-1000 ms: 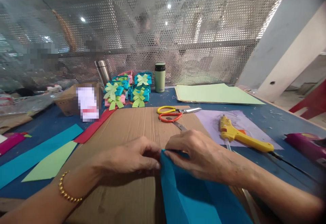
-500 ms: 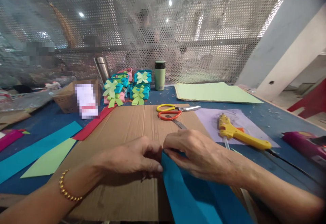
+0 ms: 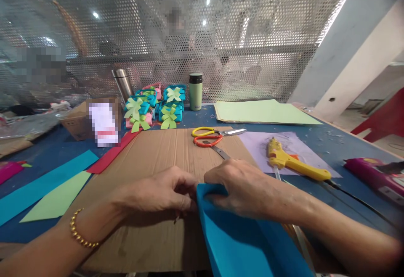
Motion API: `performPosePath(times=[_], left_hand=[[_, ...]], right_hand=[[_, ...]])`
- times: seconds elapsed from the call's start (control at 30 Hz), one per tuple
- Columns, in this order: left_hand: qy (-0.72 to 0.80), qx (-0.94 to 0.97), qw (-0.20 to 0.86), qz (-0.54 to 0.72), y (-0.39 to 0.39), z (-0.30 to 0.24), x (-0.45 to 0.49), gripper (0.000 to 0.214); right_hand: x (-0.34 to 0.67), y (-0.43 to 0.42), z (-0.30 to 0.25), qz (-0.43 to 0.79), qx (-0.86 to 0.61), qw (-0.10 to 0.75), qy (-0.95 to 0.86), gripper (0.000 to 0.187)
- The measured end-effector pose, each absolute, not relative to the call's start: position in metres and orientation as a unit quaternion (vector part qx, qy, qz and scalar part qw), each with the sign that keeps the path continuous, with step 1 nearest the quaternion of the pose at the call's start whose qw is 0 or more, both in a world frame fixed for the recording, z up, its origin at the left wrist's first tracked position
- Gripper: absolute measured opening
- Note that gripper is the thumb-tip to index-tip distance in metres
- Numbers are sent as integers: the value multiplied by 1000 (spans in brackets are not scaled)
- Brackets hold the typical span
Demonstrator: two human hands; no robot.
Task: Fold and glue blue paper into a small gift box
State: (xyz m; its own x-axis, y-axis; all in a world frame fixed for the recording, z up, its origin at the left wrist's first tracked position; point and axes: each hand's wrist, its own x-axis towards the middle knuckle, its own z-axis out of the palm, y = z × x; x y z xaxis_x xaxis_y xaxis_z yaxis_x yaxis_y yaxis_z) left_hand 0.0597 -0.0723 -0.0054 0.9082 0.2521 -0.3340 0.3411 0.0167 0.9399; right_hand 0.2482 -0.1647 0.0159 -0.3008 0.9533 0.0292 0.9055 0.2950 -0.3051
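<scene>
A folded sheet of blue paper [image 3: 249, 239] slants from the lower right up to the middle of the cardboard [image 3: 151, 235]. My right hand [image 3: 240, 188] is closed on its far end, the thumb inside the fold and the fingers behind. At the left edge of that end, my left hand [image 3: 164, 193] pinches the paper, some of its fingertips hidden. A gold bead bracelet [image 3: 77, 230] circles my left wrist. Just beyond my hands, open scissors [image 3: 208, 138] with one yellow and one red handle lie on the cardboard.
A yellow glue gun [image 3: 287, 161] rests on purple paper [image 3: 312, 151] at right, its cord trailing. Behind stand a green tumbler [image 3: 195, 94], a steel flask [image 3: 123, 83] and several small bow-trimmed blue and pink items [image 3: 168, 115]. Blue [image 3: 47, 184], green [image 3: 57, 201] and red strips [image 3: 110, 155] lie left.
The blue paper's near fold has spread wider, showing more of its inner face and a raised flap by my right thumb. The whole view has shifted slightly.
</scene>
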Motion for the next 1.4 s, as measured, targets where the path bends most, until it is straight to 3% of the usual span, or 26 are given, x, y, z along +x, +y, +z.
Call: performPosePath(times=[0.4, 0.57, 0.93, 1.1, 1.4], left_hand=[[209, 692, 690, -38, -70, -14, 59, 11], [213, 685, 695, -44, -70, -11, 59, 4], [232, 682, 693, -27, -65, -16, 60, 7], [226, 689, 688, -17, -61, -18, 61, 10], [214, 705, 676, -21, -62, -18, 61, 10]], right_hand=[[246, -169, 23, 119, -583, 87, -799, 9], [246, -169, 21, 104, -578, 87, -805, 7], [249, -167, 21, 117, -575, 87, -805, 12], [256, -163, 17, 144, -553, 131, -810, 10], [254, -158, 8, 138, -507, 178, -832, 23]])
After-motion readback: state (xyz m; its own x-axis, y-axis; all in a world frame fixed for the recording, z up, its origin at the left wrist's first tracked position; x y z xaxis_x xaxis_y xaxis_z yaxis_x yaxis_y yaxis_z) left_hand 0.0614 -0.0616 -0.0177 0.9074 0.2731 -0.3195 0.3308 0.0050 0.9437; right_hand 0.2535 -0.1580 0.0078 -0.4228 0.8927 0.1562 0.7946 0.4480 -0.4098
